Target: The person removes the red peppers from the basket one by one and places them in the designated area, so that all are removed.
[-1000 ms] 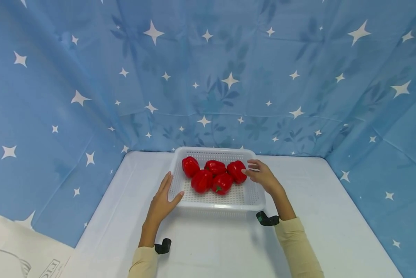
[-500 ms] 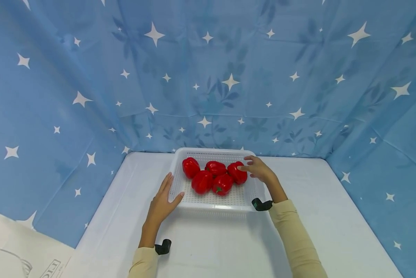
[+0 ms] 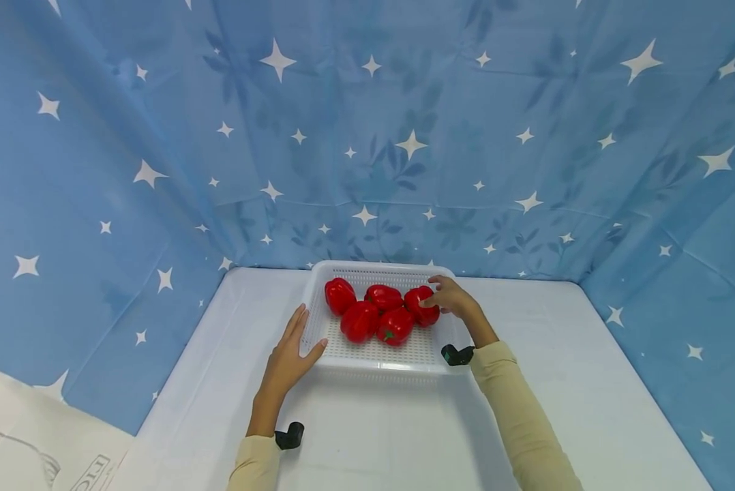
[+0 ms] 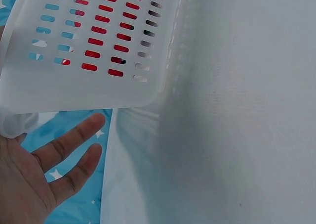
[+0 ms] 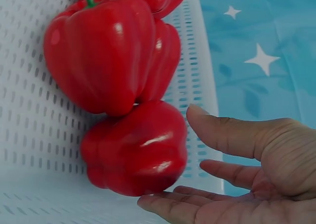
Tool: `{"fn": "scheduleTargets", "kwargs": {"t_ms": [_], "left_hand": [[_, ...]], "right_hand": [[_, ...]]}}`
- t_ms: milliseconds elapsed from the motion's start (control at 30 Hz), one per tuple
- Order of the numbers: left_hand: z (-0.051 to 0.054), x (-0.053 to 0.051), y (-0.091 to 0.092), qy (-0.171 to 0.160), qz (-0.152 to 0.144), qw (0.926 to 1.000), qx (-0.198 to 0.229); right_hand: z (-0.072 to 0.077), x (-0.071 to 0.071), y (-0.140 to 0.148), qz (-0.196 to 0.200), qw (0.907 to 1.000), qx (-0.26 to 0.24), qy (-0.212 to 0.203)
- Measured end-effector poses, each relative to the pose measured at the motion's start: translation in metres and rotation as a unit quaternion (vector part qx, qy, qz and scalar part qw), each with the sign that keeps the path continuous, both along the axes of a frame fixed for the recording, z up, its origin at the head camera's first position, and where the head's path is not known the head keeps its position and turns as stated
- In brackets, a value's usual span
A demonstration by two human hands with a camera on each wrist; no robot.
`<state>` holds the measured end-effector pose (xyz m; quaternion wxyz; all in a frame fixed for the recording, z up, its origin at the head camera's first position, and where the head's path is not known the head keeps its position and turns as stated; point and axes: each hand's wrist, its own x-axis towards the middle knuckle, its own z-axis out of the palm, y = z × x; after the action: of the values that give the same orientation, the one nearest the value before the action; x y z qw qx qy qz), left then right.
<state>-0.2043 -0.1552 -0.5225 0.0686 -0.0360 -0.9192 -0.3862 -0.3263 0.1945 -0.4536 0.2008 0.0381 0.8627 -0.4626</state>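
Several red bell peppers lie in a white perforated basket. The right hand reaches over the basket's right side to the rightmost pepper. In the right wrist view its thumb and fingers spread beside that pepper, one fingertip at its lower edge; whether it touches, I cannot tell. The left hand lies with straight, spread fingers along the basket's left side. From the left wrist, that hand shows beside the basket wall, part of it out of frame.
The basket stands near the back edge of a white table. Behind and beside it hangs a blue curtain with white stars. A pale sheet with printing lies at the lower left. Each wrist wears a black device.
The right hand has moved left and slightly back, from the basket's right rim onto the side of the rightmost pepper. The left hand has stayed in place, and the peppers have not visibly moved.
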Motion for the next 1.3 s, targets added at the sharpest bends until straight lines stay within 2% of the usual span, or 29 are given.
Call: {"fn": "scheduleTargets", "kwargs": {"t_ms": [267,567,833,1033,1300], "left_hand": [[-0.002,0.001,0.002,0.002,0.002,1.0,0.008],[-0.004,0.001,0.003,-0.004,0.007,0.9999,0.014],[-0.003,0.0,0.001,-0.003,0.008,0.9999,0.011],[-0.003,0.0,0.0,0.003,0.006,0.9999,0.01],[-0.004,0.0,0.001,-0.001,0.007,0.9998,0.018]], "right_hand": [[-0.01,-0.007,0.0,0.012,0.9999,0.011,-0.003],[-0.017,-0.008,-0.004,0.038,0.9972,0.064,0.008],[-0.024,-0.014,-0.009,0.032,0.9986,0.043,0.003],[-0.031,-0.016,-0.011,0.034,0.9982,0.048,0.001],[-0.031,-0.013,-0.012,0.023,0.9991,0.032,-0.014]]}}
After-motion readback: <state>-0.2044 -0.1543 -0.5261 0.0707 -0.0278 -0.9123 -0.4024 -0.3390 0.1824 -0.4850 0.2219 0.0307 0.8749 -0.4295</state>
